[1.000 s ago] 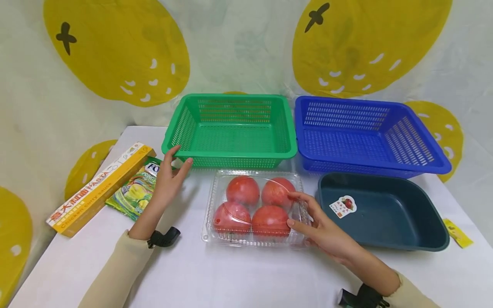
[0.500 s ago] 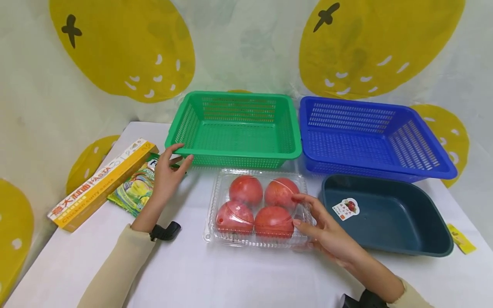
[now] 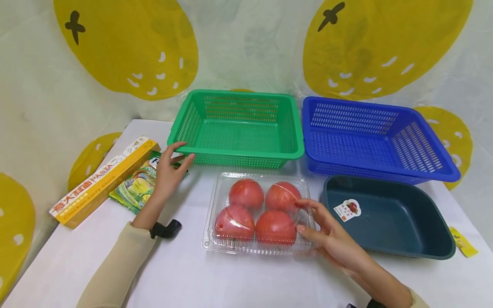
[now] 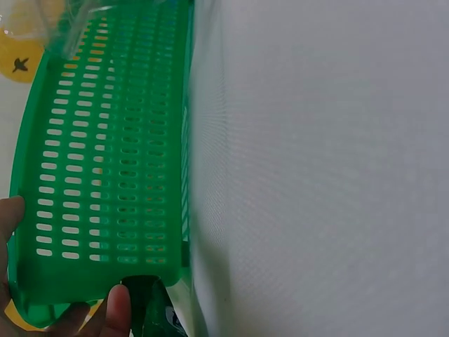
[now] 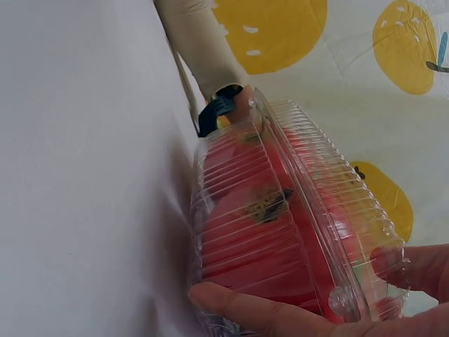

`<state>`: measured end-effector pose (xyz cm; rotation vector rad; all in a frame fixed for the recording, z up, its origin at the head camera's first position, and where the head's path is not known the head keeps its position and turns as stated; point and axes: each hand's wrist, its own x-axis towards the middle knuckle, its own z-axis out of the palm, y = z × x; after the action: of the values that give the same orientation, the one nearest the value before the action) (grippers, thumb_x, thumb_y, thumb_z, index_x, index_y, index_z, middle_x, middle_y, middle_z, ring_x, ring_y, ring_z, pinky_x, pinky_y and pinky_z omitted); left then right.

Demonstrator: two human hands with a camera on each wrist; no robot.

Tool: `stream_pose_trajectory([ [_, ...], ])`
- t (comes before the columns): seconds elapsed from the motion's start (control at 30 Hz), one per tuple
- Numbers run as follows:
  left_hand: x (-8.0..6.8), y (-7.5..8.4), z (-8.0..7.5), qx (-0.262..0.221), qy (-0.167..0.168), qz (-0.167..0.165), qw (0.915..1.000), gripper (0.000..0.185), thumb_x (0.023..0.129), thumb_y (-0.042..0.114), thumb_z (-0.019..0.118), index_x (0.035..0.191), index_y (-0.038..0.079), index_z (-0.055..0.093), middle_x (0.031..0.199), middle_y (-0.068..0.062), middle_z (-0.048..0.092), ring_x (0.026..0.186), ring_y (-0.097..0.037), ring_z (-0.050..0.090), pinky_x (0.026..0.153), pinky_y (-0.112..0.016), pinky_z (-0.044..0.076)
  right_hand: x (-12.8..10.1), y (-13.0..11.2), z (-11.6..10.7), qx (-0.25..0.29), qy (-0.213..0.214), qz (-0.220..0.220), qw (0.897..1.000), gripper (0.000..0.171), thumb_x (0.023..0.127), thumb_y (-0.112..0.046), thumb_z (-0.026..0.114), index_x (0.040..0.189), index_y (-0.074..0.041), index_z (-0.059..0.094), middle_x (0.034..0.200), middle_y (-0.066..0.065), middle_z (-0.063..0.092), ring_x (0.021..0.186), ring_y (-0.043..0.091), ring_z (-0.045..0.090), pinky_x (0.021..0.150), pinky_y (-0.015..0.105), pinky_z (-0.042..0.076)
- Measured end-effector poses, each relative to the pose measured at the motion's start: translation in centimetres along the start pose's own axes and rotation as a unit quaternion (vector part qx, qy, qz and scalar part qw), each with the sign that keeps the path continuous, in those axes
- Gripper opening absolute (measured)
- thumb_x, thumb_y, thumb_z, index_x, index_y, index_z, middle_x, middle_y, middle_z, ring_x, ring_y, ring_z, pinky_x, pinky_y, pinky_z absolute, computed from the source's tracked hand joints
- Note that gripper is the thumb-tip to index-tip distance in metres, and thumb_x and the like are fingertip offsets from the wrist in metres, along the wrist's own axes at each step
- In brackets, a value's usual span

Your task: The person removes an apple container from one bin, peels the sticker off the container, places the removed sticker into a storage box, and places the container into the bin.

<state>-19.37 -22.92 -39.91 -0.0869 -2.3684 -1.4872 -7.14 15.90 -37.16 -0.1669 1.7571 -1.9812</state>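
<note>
A clear plastic clamshell box (image 3: 217,205) of several red tomatoes (image 3: 276,227) is at the middle of the table. My right hand (image 3: 335,237) grips its right end, fingers spread across the lid's side. A dark shadow shows beside the box's underside in the right wrist view. At the back, the near left corner of a green basket (image 3: 239,160) lies between the thumb and index finger of my left hand (image 3: 168,177), the index finger over the rim. The left wrist view shows the thumb (image 4: 118,312) at the basket's outer wall.
A long yellow pasta box (image 3: 105,184) and a green soup packet (image 3: 135,188) lie on the left. A blue basket (image 3: 369,167) stands at the back right, behind a dark teal tub (image 3: 389,214) with a sticker (image 3: 347,210). A small yellow sachet (image 3: 463,241) lies at the far right.
The tomato box has shifted slightly towards me with my right hand and looks a little larger. My left hand stays at the basket corner. The whole view has shifted a little.
</note>
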Motion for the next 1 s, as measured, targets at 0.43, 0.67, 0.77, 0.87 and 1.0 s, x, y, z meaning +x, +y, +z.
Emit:
stream_pose_trajectory([
  [0.43,0.2,-0.3,0.1,-0.008,0.002,0.006,0.9999,0.044,0.095,0.018,0.065,0.136,0.005,0.052,0.138,-0.02,0.045,0.112,-0.04,0.061,0.075,-0.013,0.046,-1.4,-3.0,-0.3,-0.02,-0.025,0.002,0.999,0.054,0.1,-0.007,0.051,0.146,-0.025,0.029,0.16,0.002,-0.006,0.138,0.047,0.016,0.088,0.051,0.049],
  [0.67,0.3,-0.6,0.0,-0.012,0.001,0.016,0.9998,0.045,0.096,0.016,0.064,0.137,0.004,0.051,0.14,-0.019,0.044,0.112,-0.04,0.061,0.075,-0.014,0.047,-0.8,-4.8,-1.7,-0.037,-0.028,-0.015,0.999,0.054,0.102,-0.007,0.048,0.147,-0.031,0.029,0.157,0.002,0.003,0.137,0.04,0.021,0.09,0.05,0.051],
  [0.77,0.3,-0.6,0.1,-0.018,-0.003,0.017,0.9997,0.045,0.096,0.016,0.063,0.137,0.002,0.05,0.141,-0.018,0.044,0.112,-0.04,0.061,0.075,-0.014,0.047,-0.5,-5.5,-2.2,-0.034,-0.026,-0.025,0.999,0.056,0.102,-0.006,0.047,0.148,-0.031,0.028,0.156,0.002,0.009,0.132,0.029,0.031,0.089,0.043,0.053],
  [0.87,0.2,-0.6,0.2,-0.02,-0.004,0.018,0.9996,0.046,0.096,0.016,0.064,0.137,0.002,0.05,0.14,-0.018,0.044,0.112,-0.04,0.061,0.074,-0.014,0.047,-0.1,-6.2,-2.7,-0.023,-0.037,-0.046,0.998,0.057,0.102,-0.004,0.045,0.149,-0.031,0.027,0.153,0.002,0.017,0.124,0.021,0.046,0.087,0.044,0.054],
  [1.0,0.1,-0.6,0.2,-0.017,-0.001,0.017,0.9997,0.046,0.095,0.017,0.064,0.138,0.005,0.05,0.139,-0.018,0.044,0.111,-0.038,0.062,0.073,-0.015,0.047,0.6,-7.0,-3.2,0.003,-0.057,-0.076,0.995,0.058,0.102,0.0,0.042,0.149,-0.03,0.027,0.148,0.002,0.027,0.117,0.018,0.055,0.085,0.045,0.056],
])
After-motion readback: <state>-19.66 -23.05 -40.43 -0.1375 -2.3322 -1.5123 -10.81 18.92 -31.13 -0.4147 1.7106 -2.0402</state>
